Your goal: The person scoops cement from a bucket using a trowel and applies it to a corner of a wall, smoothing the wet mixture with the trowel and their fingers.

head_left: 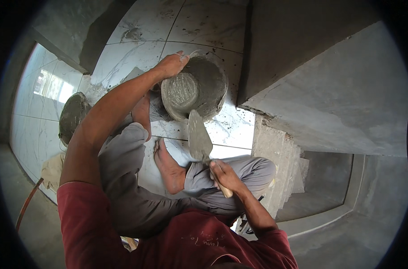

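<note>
My left hand [171,65] grips the rim of a cement-coated bucket [213,85], which tips so that its inside faces me. Wet grey mortar [182,92] lies in the bottom of it. In my right hand [226,175] is the wooden handle of a pointing trowel [199,138]. The trowel's blade is smeared with mortar, and its tip points away from me, at the bucket's near rim. Whether tip and rim touch, I cannot tell.
A second mortar-caked bucket [73,117] stands at the left beside my arm. Marbled floor tiles [137,27] lie ahead, spattered with mortar. To the right are a rough concrete edge [273,152] and a grey plastered wall [338,94]. My bare feet [169,168] rest near the bucket.
</note>
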`<state>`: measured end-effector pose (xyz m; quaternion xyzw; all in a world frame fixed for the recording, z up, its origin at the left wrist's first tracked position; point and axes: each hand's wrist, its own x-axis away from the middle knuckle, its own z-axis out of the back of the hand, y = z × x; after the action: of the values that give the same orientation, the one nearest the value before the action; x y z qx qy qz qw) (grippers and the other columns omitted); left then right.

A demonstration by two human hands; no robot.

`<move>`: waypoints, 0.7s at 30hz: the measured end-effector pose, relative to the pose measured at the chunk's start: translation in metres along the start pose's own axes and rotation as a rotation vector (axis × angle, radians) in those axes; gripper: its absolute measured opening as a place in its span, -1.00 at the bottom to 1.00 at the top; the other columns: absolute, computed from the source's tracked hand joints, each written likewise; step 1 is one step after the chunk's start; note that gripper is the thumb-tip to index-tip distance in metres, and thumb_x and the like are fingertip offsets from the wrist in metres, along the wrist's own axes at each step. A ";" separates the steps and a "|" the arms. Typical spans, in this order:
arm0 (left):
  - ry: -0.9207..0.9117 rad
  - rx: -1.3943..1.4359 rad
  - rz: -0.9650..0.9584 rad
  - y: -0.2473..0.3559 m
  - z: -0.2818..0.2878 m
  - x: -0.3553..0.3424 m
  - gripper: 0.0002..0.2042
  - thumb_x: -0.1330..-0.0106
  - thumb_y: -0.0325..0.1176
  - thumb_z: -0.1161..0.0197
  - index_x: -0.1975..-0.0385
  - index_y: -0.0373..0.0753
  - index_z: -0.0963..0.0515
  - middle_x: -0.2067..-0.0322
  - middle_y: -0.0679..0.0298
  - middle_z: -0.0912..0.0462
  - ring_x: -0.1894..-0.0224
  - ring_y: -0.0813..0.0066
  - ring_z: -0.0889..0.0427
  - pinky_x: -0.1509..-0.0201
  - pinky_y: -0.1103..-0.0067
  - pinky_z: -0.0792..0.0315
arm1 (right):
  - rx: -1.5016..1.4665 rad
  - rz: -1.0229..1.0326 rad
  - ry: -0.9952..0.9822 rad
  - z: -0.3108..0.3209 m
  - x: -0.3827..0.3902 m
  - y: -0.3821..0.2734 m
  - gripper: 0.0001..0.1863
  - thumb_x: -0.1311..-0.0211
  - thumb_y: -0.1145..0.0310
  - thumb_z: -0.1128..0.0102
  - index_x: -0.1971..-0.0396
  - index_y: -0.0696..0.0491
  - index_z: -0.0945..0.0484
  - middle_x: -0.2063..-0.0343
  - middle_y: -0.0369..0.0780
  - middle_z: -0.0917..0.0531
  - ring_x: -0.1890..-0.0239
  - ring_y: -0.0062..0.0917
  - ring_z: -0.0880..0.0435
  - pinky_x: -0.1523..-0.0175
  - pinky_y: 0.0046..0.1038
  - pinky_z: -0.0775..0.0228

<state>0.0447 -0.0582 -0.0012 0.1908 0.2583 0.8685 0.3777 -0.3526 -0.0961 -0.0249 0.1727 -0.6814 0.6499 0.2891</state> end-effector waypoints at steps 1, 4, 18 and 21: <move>0.016 -0.002 -0.019 -0.002 -0.001 -0.001 -0.32 -0.37 0.04 0.22 -0.22 -0.54 -0.13 -0.16 -0.22 -0.29 -0.23 -0.05 -0.29 -0.32 0.41 -0.13 | -0.007 -0.076 -0.036 0.004 0.012 0.002 -0.62 -0.42 0.06 0.21 0.31 0.11 -0.36 0.61 -0.27 -0.46 0.72 -0.62 -0.43 0.62 -0.55 -0.29; 0.000 0.004 0.015 0.002 -0.001 -0.001 -0.32 -0.37 0.02 0.22 -0.21 -0.55 -0.14 -0.16 -0.24 -0.29 -0.24 -0.06 -0.28 -0.32 0.41 -0.12 | 0.006 -0.188 -0.051 0.021 0.047 0.015 -0.64 -0.41 0.09 0.19 0.27 0.12 -0.38 0.60 -0.28 -0.47 0.71 -0.64 -0.44 0.61 -0.57 -0.30; 0.077 0.026 0.130 -0.006 -0.005 0.007 -0.35 -0.39 -0.02 0.22 -0.19 -0.57 -0.16 -0.13 -0.27 -0.31 -0.20 -0.10 -0.32 -0.27 0.39 -0.19 | 0.577 0.577 0.651 -0.034 -0.070 -0.028 -0.47 -0.17 0.41 -0.14 -0.12 0.21 -0.23 0.20 0.12 -0.35 0.29 0.03 -0.49 0.24 -0.13 -0.44; 0.063 0.031 0.191 -0.008 -0.003 0.005 -0.37 -0.39 -0.03 0.21 -0.20 -0.54 -0.17 -0.14 -0.25 -0.31 -0.22 -0.07 -0.31 -0.28 0.39 -0.18 | 0.689 0.476 0.575 -0.045 -0.067 -0.001 -0.41 -0.16 0.41 -0.15 -0.18 0.20 -0.19 0.25 0.13 -0.43 0.31 0.02 -0.53 0.33 -0.14 -0.46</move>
<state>0.0443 -0.0512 -0.0074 0.1929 0.2639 0.9020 0.2820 -0.2926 -0.0617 -0.0662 -0.0882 -0.3407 0.9060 0.2351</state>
